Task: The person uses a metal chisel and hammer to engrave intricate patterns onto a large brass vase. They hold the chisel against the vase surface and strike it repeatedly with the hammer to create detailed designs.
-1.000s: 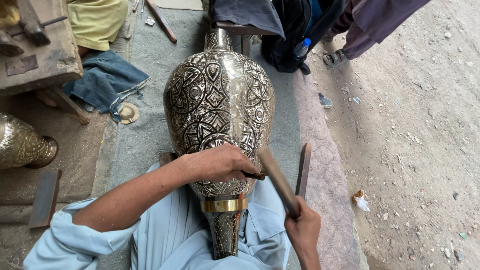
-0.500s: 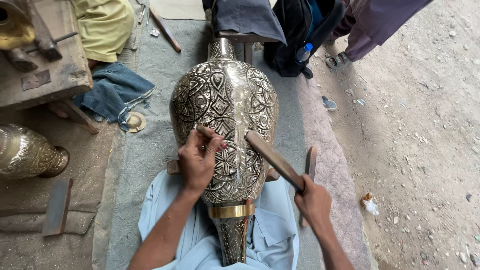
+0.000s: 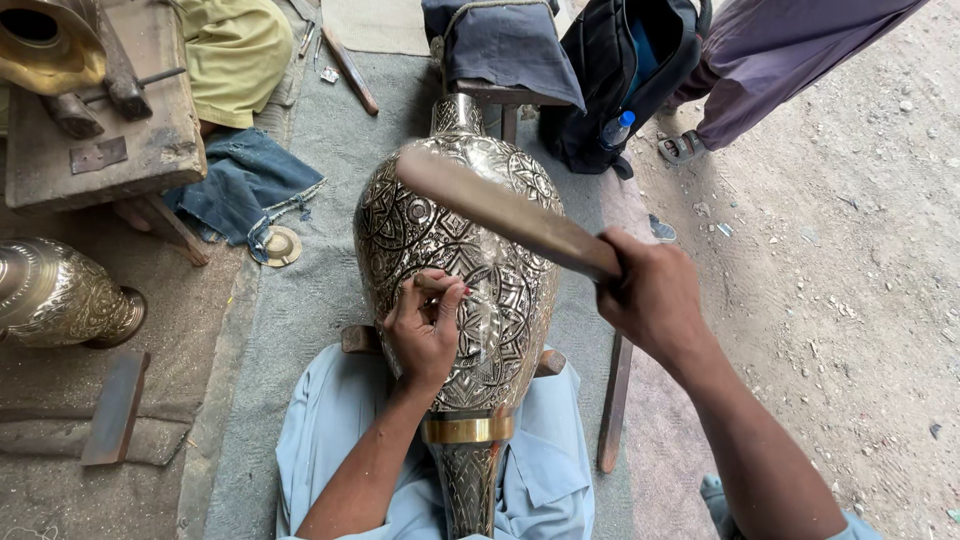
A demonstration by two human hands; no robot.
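Observation:
A large engraved metal vase (image 3: 455, 240) lies across my lap, its neck pointing away from me and its banded foot toward me. My left hand (image 3: 425, 325) rests on the vase's belly and pinches a small chisel (image 3: 437, 284) against the patterned surface. My right hand (image 3: 650, 295) grips a long wooden mallet stick (image 3: 500, 212), raised above the vase with its far end over the upper body. The stick is clear of the chisel.
A second engraved vase (image 3: 60, 295) lies at the left beside a wooden block (image 3: 110, 150). A blue cloth (image 3: 245, 180) and a small brass disc (image 3: 280, 245) sit on the grey mat. A dark backpack (image 3: 620, 70) and another person's legs (image 3: 760, 60) are at the top right.
My right hand has lifted the wooden stick up and over the vase. My left hand has slid lower on the vase's belly with the chisel.

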